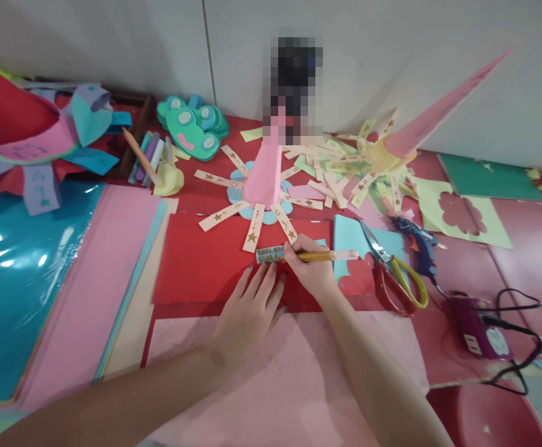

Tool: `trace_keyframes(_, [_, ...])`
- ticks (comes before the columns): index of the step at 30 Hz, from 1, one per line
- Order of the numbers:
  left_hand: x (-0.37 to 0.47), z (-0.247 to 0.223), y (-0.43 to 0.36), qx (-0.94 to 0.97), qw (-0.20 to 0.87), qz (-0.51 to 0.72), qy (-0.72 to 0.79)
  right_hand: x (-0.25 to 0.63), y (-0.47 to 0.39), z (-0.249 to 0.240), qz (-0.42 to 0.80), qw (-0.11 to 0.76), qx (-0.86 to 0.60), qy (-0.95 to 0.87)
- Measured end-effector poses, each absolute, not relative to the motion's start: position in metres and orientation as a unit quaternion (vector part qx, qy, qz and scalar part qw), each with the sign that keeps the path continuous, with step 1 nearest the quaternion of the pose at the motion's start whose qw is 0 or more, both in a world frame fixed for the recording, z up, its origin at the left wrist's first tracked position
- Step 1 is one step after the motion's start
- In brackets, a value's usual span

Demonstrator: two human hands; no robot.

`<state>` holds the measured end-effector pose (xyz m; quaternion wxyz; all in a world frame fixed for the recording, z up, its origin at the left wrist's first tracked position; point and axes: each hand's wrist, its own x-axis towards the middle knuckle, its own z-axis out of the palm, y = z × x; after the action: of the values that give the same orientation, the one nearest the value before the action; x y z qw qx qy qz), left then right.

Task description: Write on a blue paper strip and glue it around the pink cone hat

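Observation:
My right hand [311,268] grips a gold pen [320,255] whose pale end points right. Beneath its fingers lies a small blue paper strip [267,254] covered in gold writing; the pen tip is hidden by my fingers. My left hand [254,297] lies flat with fingers spread on the red paper [196,261], fingertips at the strip's lower edge. Just beyond stands a pink paper cone [264,174] on a blue scalloped base, ringed by cream strips bearing letters and gold stars.
Right of my hands lie scissors [398,279], a glue gun [420,248] and a purple power socket box [482,329] with black cables. A second pink cone [442,108] leans behind. Teal cutouts [191,127], markers [149,158] and stacked paper [89,279] lie to the left.

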<state>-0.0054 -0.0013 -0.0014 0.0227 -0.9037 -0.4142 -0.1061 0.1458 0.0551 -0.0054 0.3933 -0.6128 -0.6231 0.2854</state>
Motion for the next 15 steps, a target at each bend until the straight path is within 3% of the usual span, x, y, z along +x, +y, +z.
trace_keyframes(15, [-0.0061, -0.0023, -0.0014, -0.902, -0.008, -0.098, -0.421, 0.1450, 0.0551, -0.0035, 0.294, 0.407, -0.617, -0.607])
